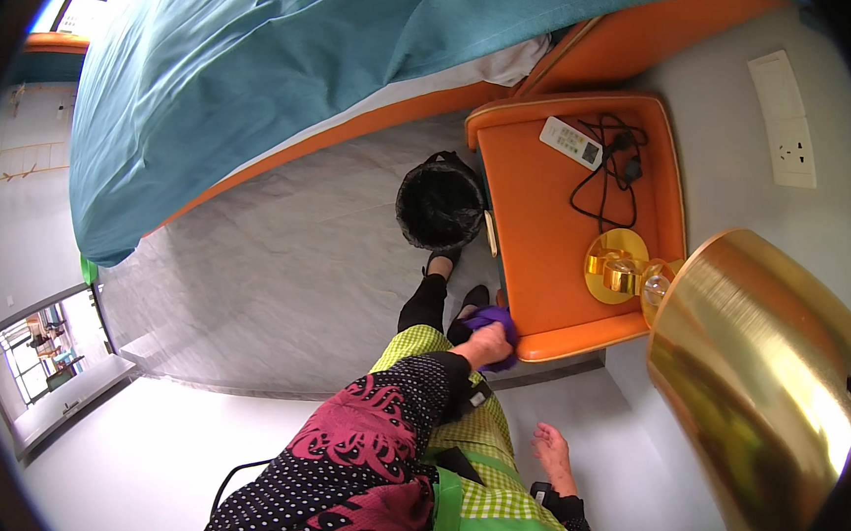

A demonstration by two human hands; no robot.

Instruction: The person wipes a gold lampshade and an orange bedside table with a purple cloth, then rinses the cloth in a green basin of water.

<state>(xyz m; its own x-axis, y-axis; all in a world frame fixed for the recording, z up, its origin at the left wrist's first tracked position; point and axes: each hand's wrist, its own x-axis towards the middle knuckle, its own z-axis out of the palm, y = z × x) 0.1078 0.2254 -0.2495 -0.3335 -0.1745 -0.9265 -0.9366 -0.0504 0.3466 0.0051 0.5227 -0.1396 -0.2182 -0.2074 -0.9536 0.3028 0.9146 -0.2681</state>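
My left hand [489, 344] grips a bunched purple cloth [499, 319] against the near front corner of an orange leather-look nightstand [537, 258]. My right hand [553, 452] hangs below the nightstand with its fingers slightly curled and holds nothing. On the nightstand top lie a white remote control [571, 142], a coiled black cable [605, 182] with a plug, and the round gold base of a lamp [618, 268]. The lamp's large gold metallic shade [758, 377] fills the right side. A black lined waste bin [441, 204] stands on the floor beside the nightstand.
A bed under a teal cover [261, 69] with an orange frame runs along the upper left. White wall sockets [793, 147] are at the upper right. My feet [440, 263] are on the grey marbled floor [270, 269] next to the bin. A doorway shows at the lower left.
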